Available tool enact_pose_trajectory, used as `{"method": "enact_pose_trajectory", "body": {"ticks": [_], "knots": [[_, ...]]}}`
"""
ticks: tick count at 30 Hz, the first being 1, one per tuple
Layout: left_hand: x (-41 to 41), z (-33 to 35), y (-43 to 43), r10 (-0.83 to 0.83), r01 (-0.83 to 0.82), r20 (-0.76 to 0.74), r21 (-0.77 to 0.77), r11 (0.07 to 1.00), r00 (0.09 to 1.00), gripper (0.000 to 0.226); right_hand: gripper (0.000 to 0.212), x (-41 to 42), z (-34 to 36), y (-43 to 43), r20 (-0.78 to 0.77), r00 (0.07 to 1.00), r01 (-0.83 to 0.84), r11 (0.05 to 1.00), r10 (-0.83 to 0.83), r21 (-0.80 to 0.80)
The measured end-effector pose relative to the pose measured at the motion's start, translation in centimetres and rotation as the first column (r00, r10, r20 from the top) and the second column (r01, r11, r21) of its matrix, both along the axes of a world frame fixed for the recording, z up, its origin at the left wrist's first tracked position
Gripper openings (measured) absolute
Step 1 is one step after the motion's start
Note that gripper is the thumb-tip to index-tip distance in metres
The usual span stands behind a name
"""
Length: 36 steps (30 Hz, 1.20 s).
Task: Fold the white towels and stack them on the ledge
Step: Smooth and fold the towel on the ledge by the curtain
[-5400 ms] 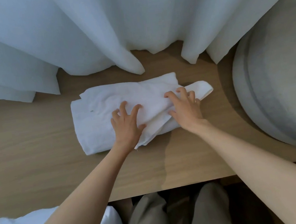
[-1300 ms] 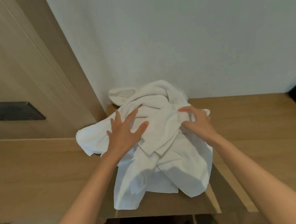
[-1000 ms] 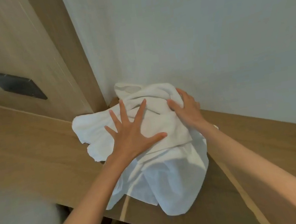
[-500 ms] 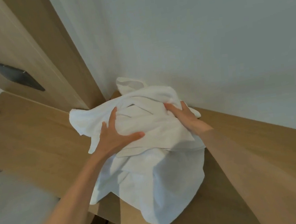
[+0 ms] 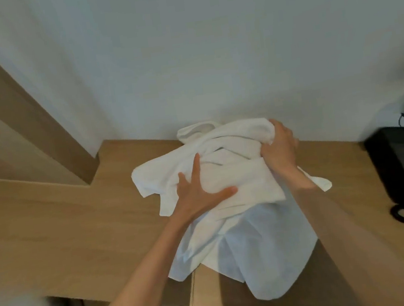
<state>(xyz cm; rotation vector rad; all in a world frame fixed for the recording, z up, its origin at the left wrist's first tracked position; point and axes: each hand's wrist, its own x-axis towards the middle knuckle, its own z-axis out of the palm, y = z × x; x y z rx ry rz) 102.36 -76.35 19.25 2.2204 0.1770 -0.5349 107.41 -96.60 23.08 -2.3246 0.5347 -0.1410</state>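
A right hand (image 5: 278, 149) grips a bunched fold of white towels (image 5: 227, 200) while the left hand (image 5: 198, 194) presses flat, fingers spread, on the pile on the wooden ledge (image 5: 65, 235) against the wall (image 5: 208, 49). The heap looks rumpled; folding and stacking appear unfinished.

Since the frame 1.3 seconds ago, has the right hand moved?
Yes: the right hand went farther back, toward the pale wall, and its fingers now grip the far right bunch of the crumpled white towels.
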Motion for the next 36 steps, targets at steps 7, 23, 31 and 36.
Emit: {"method": "enact_pose_trajectory", "body": {"ticks": [7, 23, 31, 36], "knots": [[-1.5, 0.0, -10.6, -0.297, 0.303, 0.075, -0.085, 0.949, 0.952, 0.105, 0.046, -5.6, 1.6, -8.0, -0.003, 0.999, -0.053, 0.975, 0.054, -0.214], [-1.8, 0.6, -16.8, -0.492, 0.536, 0.259, -0.137, 0.833, 0.831, 0.059, 0.053, -12.5, 1.9, -16.6, -0.052, 0.976, -0.218, 0.922, 0.212, -0.319], [-3.4, 3.0, -18.0, -0.465, 0.557, 0.401, -0.149, 0.817, 0.789, 0.046, 0.028, -15.3, 4.4, -17.5, -0.232, 0.941, -0.339, 0.701, 0.247, -0.627], [-3.9, 6.3, -17.6, -0.400, 0.541, 0.401, -0.348, 0.765, 0.824, 0.051, 0.022, -16.4, 7.2, -17.4, 0.089, 0.960, -0.200, 0.873, 0.265, -0.444]]}}
